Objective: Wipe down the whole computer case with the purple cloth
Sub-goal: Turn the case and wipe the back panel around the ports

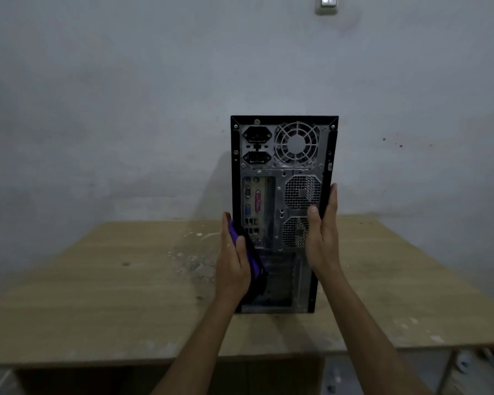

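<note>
A black computer case (280, 172) stands upright on a wooden table (111, 295), its grey rear panel with fan grilles and ports facing me. My left hand (233, 260) presses the purple cloth (253, 262) flat against the case's lower left edge, fingers straight, thumb over the cloth. On the other side, my right hand (322, 232) lies against the case's right edge with straight fingers along the side panel and the thumb on the rear panel. The side panels are hidden from view.
The table stands against a grey wall (126, 109) and has white paint specks (194, 260) left of the case. A light switch (327, 4) is high on the wall. Clutter shows under the table at the lower right (468, 366).
</note>
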Available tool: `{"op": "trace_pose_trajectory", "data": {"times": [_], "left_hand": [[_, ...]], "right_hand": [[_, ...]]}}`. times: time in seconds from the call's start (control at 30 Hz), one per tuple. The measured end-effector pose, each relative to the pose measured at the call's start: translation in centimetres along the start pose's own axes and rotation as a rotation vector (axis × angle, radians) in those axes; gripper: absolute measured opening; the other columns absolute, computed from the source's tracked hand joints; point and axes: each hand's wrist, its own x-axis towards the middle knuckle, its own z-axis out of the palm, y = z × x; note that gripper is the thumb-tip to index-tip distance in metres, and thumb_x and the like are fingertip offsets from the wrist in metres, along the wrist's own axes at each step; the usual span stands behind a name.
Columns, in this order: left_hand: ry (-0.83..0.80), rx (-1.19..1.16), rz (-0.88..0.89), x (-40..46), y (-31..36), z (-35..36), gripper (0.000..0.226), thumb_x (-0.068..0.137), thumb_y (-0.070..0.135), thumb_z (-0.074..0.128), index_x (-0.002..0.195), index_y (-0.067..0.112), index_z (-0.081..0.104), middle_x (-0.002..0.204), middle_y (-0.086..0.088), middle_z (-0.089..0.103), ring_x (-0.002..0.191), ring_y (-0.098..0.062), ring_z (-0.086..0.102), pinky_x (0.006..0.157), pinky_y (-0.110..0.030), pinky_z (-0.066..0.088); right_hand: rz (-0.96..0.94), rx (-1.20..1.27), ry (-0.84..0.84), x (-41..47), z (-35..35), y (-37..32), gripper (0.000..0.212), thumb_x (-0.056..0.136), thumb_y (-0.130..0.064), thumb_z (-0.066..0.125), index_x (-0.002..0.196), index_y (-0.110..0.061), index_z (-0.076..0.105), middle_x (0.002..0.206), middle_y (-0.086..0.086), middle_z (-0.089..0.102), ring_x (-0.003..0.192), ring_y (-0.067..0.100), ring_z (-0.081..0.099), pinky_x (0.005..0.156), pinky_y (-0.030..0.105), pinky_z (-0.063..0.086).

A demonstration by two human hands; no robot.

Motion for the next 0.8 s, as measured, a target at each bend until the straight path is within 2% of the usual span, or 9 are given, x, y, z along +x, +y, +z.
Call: {"op": "trace_pose_trajectory", "data": {"times": [0.07, 0.13, 0.27, 0.37, 0.47, 0.53, 0.63, 0.7, 0.8], "left_hand": [[0.029, -0.017, -0.001, 1.6, 1.3, -0.2, 0.054, 0.107, 0.04, 0.026, 0.156, 0.039, 0.004, 0.159, 0.009, 0.031, 0.125, 0.022, 0.039, 0.1, -0.007, 0.038], [0.06, -0.029, 0.025, 3.4, 2.6, -0.2, 0.055, 0.109, 0.029, 0.03, 0.159, 0.021, 0.009, 0.158, 0.01, 0.025, 0.124, 0.033, 0.026, 0.096, 0.005, 0.027], [0.053, -0.028, 0.065, 3.9, 2.6, -0.4, 0.053, 0.108, 0.023, 0.032, 0.158, 0.014, 0.015, 0.154, 0.009, 0.03, 0.119, 0.036, 0.027, 0.092, 0.007, 0.028], [-0.001, -0.007, 0.026, 1.3, 0.1, -0.2, 0.056, 0.107, 0.032, 0.032, 0.157, 0.029, 0.008, 0.151, 0.013, 0.04, 0.118, 0.022, 0.045, 0.089, -0.001, 0.04], [-0.102, 0.04, -0.056, -2.0, -2.7, -0.1, 0.056, 0.103, 0.052, 0.027, 0.15, 0.05, -0.003, 0.158, 0.0, 0.036, 0.131, -0.018, 0.051, 0.099, -0.028, 0.049], [-0.143, 0.098, -0.081, -4.0, -4.5, -0.3, 0.056, 0.099, 0.065, 0.022, 0.147, 0.058, -0.007, 0.159, -0.002, 0.034, 0.134, -0.022, 0.048, 0.106, -0.041, 0.048], [-0.206, 0.194, -0.127, -6.6, -6.1, -0.3, 0.072, 0.098, 0.069, 0.016, 0.159, 0.034, 0.0, 0.166, 0.001, 0.02, 0.149, -0.013, 0.028, 0.12, -0.041, 0.032], [-0.234, 0.435, -0.115, -7.9, -7.0, -0.4, 0.078, 0.099, 0.065, 0.006, 0.16, 0.017, 0.002, 0.167, -0.003, 0.013, 0.152, -0.016, 0.02, 0.123, -0.04, 0.026], [-0.355, 0.784, -0.162, -8.9, -7.5, -0.5, 0.071, 0.101, 0.052, 0.006, 0.159, 0.012, 0.008, 0.167, -0.008, 0.014, 0.153, -0.027, 0.014, 0.123, -0.048, 0.019]], "right_hand": [[0.015, -0.001, -0.007, -0.7, 0.0, 0.4, 0.065, 0.106, -0.043, 0.035, 0.162, -0.033, 0.003, 0.168, -0.019, 0.006, 0.153, 0.001, 0.011, 0.122, 0.032, 0.019], [0.03, -0.002, -0.019, -1.4, 0.0, 0.9, 0.063, 0.108, -0.04, 0.036, 0.162, -0.034, 0.003, 0.168, -0.019, 0.006, 0.152, 0.0, 0.01, 0.122, 0.031, 0.019], [0.043, -0.006, -0.032, -1.9, -0.2, 1.4, 0.064, 0.107, -0.043, 0.036, 0.161, -0.035, 0.004, 0.167, -0.021, 0.006, 0.153, 0.002, 0.011, 0.122, 0.033, 0.02], [0.038, -0.003, -0.045, -1.8, -0.2, 1.5, 0.069, 0.103, -0.05, 0.034, 0.162, -0.034, 0.003, 0.168, -0.02, 0.005, 0.153, 0.0, 0.01, 0.121, 0.031, 0.019], [0.028, -0.003, -0.046, -1.8, -0.2, 1.6, 0.07, 0.102, -0.051, 0.034, 0.162, -0.034, 0.003, 0.168, -0.019, 0.005, 0.153, 0.002, 0.011, 0.122, 0.033, 0.02], [0.03, 0.0, -0.043, -1.9, -0.1, 1.7, 0.069, 0.103, -0.048, 0.034, 0.162, -0.032, 0.003, 0.168, -0.019, 0.006, 0.153, 0.002, 0.011, 0.124, 0.034, 0.02], [0.025, -0.01, -0.037, -1.8, -0.1, 1.7, 0.069, 0.104, -0.048, 0.034, 0.162, -0.031, 0.002, 0.168, -0.018, 0.004, 0.154, 0.002, 0.009, 0.125, 0.035, 0.019], [0.032, -0.012, -0.037, -1.9, 0.0, 1.7, 0.068, 0.104, -0.047, 0.034, 0.162, -0.031, 0.002, 0.167, -0.02, 0.004, 0.154, 0.002, 0.009, 0.124, 0.035, 0.018], [0.044, -0.015, -0.031, -2.0, 0.0, 1.6, 0.066, 0.106, -0.044, 0.035, 0.162, -0.03, 0.002, 0.166, -0.021, 0.005, 0.154, 0.003, 0.009, 0.124, 0.036, 0.018]]}}
